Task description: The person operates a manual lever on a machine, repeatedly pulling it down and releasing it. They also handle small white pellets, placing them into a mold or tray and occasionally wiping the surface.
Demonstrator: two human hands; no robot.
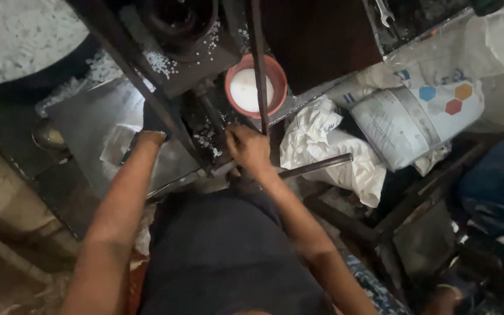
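I look down at a dark metal press machine [205, 87] strewn with white plastic granules. My right hand [249, 149] rests on the machine's lower part by a grimy shaft [212, 114], fingers curled around something small and dark that I cannot make out. My left hand [151, 135] reaches under a slanted black bar [141, 81]; its fingers are hidden behind the bar. A red bowl [279, 81] of white granules sits just beyond my right hand, crossed by a thin vertical rod [258, 64].
A grey metal plate [88, 116] lies left of the machine. White sacks [415, 116] and crumpled plastic [316, 140] pile up at the right. A metal lever bar [316, 166] sticks out rightward. A heap of white granules [18, 35] fills the top left.
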